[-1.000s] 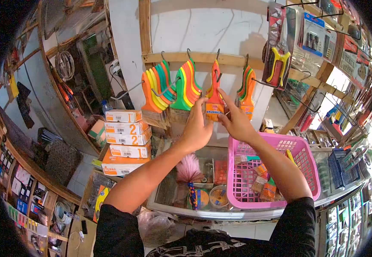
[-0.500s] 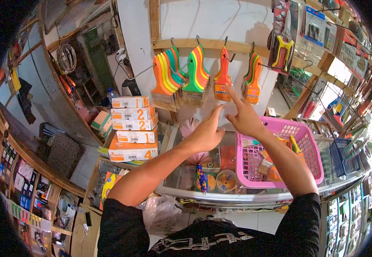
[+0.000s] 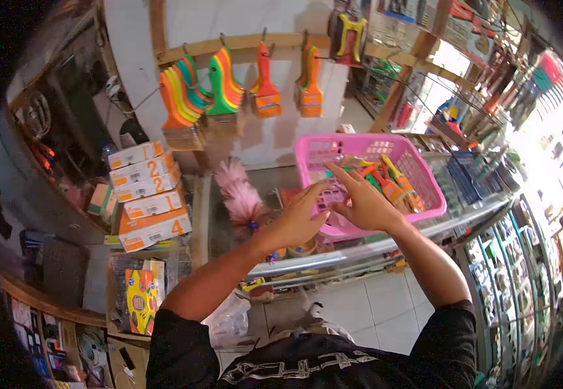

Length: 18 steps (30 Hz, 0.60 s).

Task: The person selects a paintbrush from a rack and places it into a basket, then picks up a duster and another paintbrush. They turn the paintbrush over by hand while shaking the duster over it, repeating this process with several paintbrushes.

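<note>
My left hand is held over the near left side of a pink plastic basket, its fingers stretched towards the right. Close beside it, my right hand reaches over the basket with index finger extended and thumb apart. Neither hand visibly holds anything. Inside the basket lie several paintbrushes with orange, yellow and green handles; my hands hide part of its left half. A pink feather duster lies left of my left hand on the glass counter.
Paintbrushes with green handles and others hang from hooks on a wooden rail. Stacked orange-and-white boxes stand at the left. A blue basket sits on the right. A clear plastic bag is below the counter.
Both hands have come down from near the hanging red-handled paintbrushes to over the pink basket. The camera view has turned right and downward, showing more floor.
</note>
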Each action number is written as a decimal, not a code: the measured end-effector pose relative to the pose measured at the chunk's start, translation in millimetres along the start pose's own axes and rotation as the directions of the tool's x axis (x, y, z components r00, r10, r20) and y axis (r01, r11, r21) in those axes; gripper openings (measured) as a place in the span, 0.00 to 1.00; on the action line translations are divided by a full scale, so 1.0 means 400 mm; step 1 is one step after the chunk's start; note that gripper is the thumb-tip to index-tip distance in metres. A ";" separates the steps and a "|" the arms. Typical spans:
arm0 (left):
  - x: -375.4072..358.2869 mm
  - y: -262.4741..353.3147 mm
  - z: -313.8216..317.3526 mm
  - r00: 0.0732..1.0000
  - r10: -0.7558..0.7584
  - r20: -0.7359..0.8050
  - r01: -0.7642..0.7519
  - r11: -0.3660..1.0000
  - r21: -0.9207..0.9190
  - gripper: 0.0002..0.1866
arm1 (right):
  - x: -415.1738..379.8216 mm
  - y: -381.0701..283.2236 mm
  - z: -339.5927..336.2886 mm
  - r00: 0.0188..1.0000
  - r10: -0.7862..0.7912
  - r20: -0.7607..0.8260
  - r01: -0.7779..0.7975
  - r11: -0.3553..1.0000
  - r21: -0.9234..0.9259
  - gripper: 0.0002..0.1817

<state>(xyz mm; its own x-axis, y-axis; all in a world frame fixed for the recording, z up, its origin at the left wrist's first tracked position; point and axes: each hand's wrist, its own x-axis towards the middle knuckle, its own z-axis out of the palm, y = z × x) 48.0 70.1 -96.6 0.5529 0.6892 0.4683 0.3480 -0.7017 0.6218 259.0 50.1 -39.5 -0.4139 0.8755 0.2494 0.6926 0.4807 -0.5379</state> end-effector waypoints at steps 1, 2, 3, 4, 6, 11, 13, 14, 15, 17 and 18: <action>-0.006 -0.019 0.031 0.996 0.082 -0.023 -0.081 0.995 0.060 0.32 | -0.025 0.015 -0.009 0.999 0.029 0.016 -0.029 1.000 0.002 0.46; -0.010 -0.040 0.056 0.992 0.123 -0.039 -0.116 0.980 0.161 0.32 | -0.048 0.034 -0.019 0.999 0.044 0.023 -0.044 0.999 -0.015 0.44; -0.007 -0.030 0.060 0.996 0.087 -0.023 -0.082 0.983 0.167 0.31 | -0.069 0.055 -0.028 0.998 0.054 0.030 -0.053 0.998 -0.030 0.43; 0.000 -0.010 0.054 0.999 0.049 -0.008 -0.046 0.983 0.177 0.31 | -0.087 0.074 -0.038 0.997 0.060 0.039 -0.058 0.997 -0.042 0.42; 0.024 0.024 0.049 0.999 -0.037 0.037 0.030 0.988 0.153 0.28 | -0.115 0.100 -0.073 0.984 0.164 0.074 -0.166 0.986 0.023 0.40; 0.097 0.051 0.117 0.997 -0.059 0.039 0.045 0.956 0.291 0.26 | -0.160 0.261 -0.128 0.987 0.152 0.054 -0.151 0.988 -0.029 0.30; 0.127 0.065 0.142 0.984 -0.158 0.084 0.127 0.947 0.294 0.25 | -0.177 0.301 -0.154 0.983 0.168 0.067 -0.168 0.986 -0.014 0.26; 0.137 0.067 0.153 0.977 -0.180 0.111 0.145 0.953 0.265 0.24 | -0.182 0.337 -0.168 0.985 0.150 0.091 -0.148 0.989 -0.022 0.26; 0.150 0.066 0.164 0.970 -0.197 0.144 0.160 0.959 0.236 0.23 | -0.186 0.371 -0.181 0.985 0.136 0.110 -0.133 0.991 -0.029 0.26; 0.181 0.073 0.189 0.958 -0.215 0.191 0.175 0.963 0.205 0.23 | -0.190 0.431 -0.213 0.990 0.065 0.126 -0.069 0.997 0.032 0.22; 0.193 0.082 0.200 0.955 -0.224 0.197 0.183 0.962 0.204 0.23 | -0.189 0.435 -0.235 0.987 0.068 0.143 -0.075 0.996 0.040 0.22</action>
<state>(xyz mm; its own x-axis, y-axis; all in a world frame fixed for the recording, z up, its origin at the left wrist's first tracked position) 162.6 85.8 -90.2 0.5992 0.7791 0.1843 0.5903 -0.5854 0.5557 466.3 72.2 -76.0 -0.4455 0.8903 0.0946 0.6972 0.4113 -0.5871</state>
